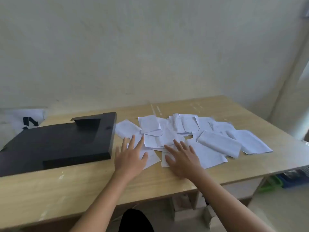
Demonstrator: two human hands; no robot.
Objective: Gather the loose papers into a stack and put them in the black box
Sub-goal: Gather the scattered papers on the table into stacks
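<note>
Head view: while both hands lie flat with fingers spread and grip nothing, the gathering is not yet begun.
Left hand (131,156): palm down on the sheets at the pile's 8 o'clock edge.
Right hand (181,158): palm down on sheets at 6 o'clock of the pile.
Loose papers (168,136): white sheets strewn and overlapping on the wooden surface (50,190), some folded or curled, the farthest at 3 o'clock.
Handling: I judge them light, limp and slippery; best swept inward with flat palms, then pinched at the squared edges.
Black box (55,144): at 9 o'clock of the pile, just beside the nearest sheets; I cannot tell where its opening lies.
Around: a white plastic bag (25,118) behind the box; nothing stands between papers and box.
</note>
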